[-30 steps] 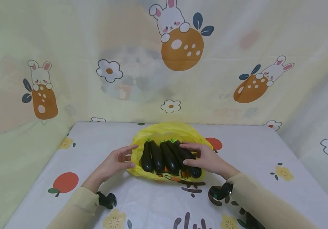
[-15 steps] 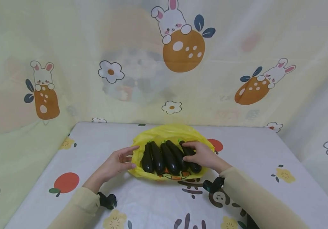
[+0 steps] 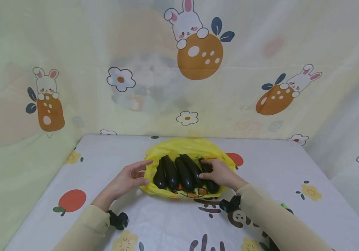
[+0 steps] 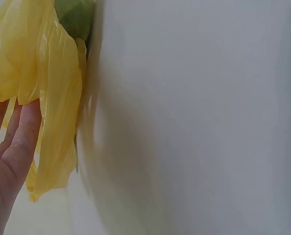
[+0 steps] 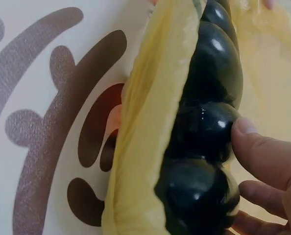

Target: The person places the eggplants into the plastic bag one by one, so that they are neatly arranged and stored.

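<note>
Several dark eggplants (image 3: 184, 174) lie side by side in a yellow plastic bag (image 3: 179, 144), which gapes open on the table. At the bag's left side, my left hand (image 3: 132, 177) touches the plastic, thumb and index finger spread apart. Yellow folds hang over its straight fingers (image 4: 23, 139) in the left wrist view. My right hand (image 3: 221, 172) reaches in at the right, spread over the rightmost eggplant (image 3: 212, 186). In the right wrist view the thumb (image 5: 253, 139) touches the glossy end of a neighbouring eggplant (image 5: 204, 129); the other fingers lie along the far side.
A white printed cloth (image 3: 166, 223) covers the table. Behind it hangs a cream curtain (image 3: 88, 104) with rabbit prints. Past the right sleeve (image 3: 276, 212) a small green tip (image 3: 284, 205) on something dark shows; the arm hides most of it.
My right hand has moved slightly left and inward. A gap has opened between the rightmost eggplant and its neighbour. The green tip has come into view by the right sleeve; my left hand stays put.
</note>
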Action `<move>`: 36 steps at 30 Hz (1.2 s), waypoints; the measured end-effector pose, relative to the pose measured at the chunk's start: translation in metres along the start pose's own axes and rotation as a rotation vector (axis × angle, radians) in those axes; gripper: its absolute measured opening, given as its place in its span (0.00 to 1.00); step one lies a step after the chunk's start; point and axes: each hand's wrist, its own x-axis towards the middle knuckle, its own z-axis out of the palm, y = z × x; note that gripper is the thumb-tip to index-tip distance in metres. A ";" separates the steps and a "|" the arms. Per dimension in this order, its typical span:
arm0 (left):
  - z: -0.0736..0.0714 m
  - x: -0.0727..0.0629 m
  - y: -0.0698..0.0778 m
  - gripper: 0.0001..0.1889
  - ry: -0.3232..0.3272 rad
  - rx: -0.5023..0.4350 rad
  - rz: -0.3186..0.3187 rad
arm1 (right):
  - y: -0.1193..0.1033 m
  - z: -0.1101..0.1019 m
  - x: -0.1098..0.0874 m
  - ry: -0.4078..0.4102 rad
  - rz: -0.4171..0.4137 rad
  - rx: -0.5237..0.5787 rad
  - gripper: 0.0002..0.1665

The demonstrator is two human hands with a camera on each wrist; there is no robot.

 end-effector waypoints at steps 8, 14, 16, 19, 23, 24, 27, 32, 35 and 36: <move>0.000 -0.001 0.001 0.36 0.012 0.025 -0.016 | -0.006 0.000 -0.005 0.027 -0.041 -0.005 0.39; -0.001 -0.002 0.002 0.36 0.017 0.014 -0.026 | -0.015 -0.010 -0.018 0.023 -0.104 0.032 0.38; -0.002 -0.003 0.002 0.36 0.017 0.016 -0.024 | -0.017 -0.016 -0.026 0.005 -0.135 0.069 0.37; -0.003 -0.003 0.002 0.36 0.018 0.011 -0.021 | -0.018 -0.025 -0.039 -0.012 -0.191 0.154 0.35; -0.003 -0.003 0.001 0.36 0.014 0.010 -0.016 | -0.011 -0.042 -0.059 -0.016 -0.250 0.267 0.32; -0.003 -0.003 0.001 0.36 0.014 0.012 -0.016 | -0.008 -0.046 -0.065 -0.013 -0.255 0.284 0.32; -0.004 -0.003 0.000 0.36 0.017 0.027 -0.018 | 0.001 -0.060 -0.084 0.005 -0.254 0.280 0.33; -0.004 -0.004 0.000 0.36 0.021 0.037 -0.020 | 0.021 -0.081 -0.119 0.087 -0.255 0.195 0.33; -0.004 -0.004 0.000 0.36 0.015 0.036 -0.016 | 0.042 -0.090 -0.142 0.147 -0.249 0.168 0.33; -0.004 -0.004 0.000 0.36 0.013 0.037 -0.015 | 0.050 -0.092 -0.150 0.166 -0.239 0.168 0.33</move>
